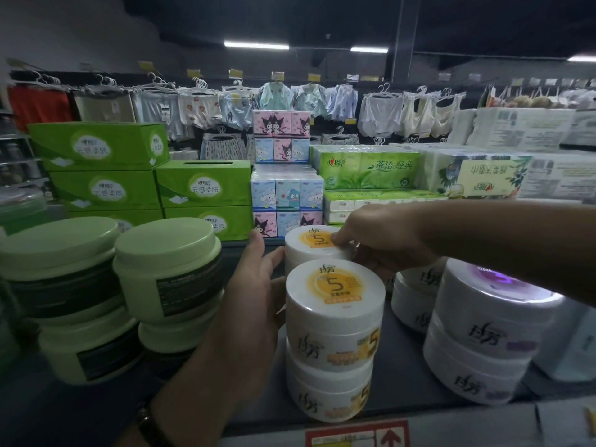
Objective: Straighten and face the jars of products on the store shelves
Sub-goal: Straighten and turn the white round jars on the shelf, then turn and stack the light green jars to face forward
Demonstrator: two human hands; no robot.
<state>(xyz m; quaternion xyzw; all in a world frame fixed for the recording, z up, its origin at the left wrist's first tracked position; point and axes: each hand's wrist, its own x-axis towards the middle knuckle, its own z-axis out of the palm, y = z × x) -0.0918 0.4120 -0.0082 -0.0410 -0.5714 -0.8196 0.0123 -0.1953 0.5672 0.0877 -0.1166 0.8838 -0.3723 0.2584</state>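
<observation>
Two stacks of white jars with orange "5" lids stand on the dark shelf (409,375). The front stack (335,321) faces me, label forward. Behind it is the rear white jar (314,245). My right hand (383,237) grips the rear jar's lid from the right, fingers on its top and side. My left hand (258,285) lies flat against the left side of both stacks, fingers extended towards the rear jar. White jars with purple lids (487,330) are stacked to the right. Green jars (167,272) are stacked to the left.
Green tissue boxes (203,185) and cartoon tissue packs (287,195) stand behind the jars. Green and white paper packs (367,167) fill the back right. Clothing on hangers (380,114) hangs along the far wall. A red price tag (358,435) marks the shelf's front edge.
</observation>
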